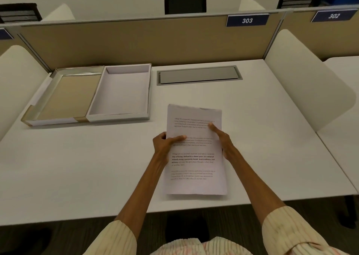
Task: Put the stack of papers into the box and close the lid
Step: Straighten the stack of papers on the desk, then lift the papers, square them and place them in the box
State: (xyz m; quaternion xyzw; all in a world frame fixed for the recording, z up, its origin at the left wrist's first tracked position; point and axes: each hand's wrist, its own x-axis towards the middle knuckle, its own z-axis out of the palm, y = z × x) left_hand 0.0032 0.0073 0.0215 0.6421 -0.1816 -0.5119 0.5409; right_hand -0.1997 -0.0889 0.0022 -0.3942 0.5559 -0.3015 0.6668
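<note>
A stack of printed white papers [194, 161] is held over the white desk near its front edge. My left hand [165, 146] grips its left edge with the thumb on top. My right hand [223, 140] grips its right edge, thumb on the top sheet. The open box stands at the back left: its white empty tray [120, 93] lies on the right, and its hinged lid [70, 97] lies flat open to the left, showing a tan inner face.
A grey cable hatch [199, 75] is set into the desk behind the papers. A beige partition [136, 41] closes the back. Curved white side dividers [303, 80] stand left and right. The desk's front edge [194, 206] runs just under the papers.
</note>
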